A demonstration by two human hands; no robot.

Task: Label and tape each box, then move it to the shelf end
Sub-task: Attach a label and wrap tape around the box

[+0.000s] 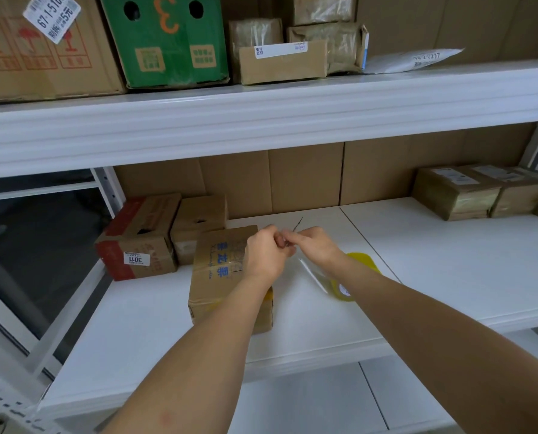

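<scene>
Two hands meeting over the middle shelf: left hand and right hand both pinching a clear tape strip drawn off the yellow tape roll lying just right of them. Thin, limp, sticky film, probably prone to folding onto itself; best held taut by its ends. Below-left, near the edge, the blue-printed cardboard box, apparently light and stiff, likely easiest gripped by both side walls.
</scene>
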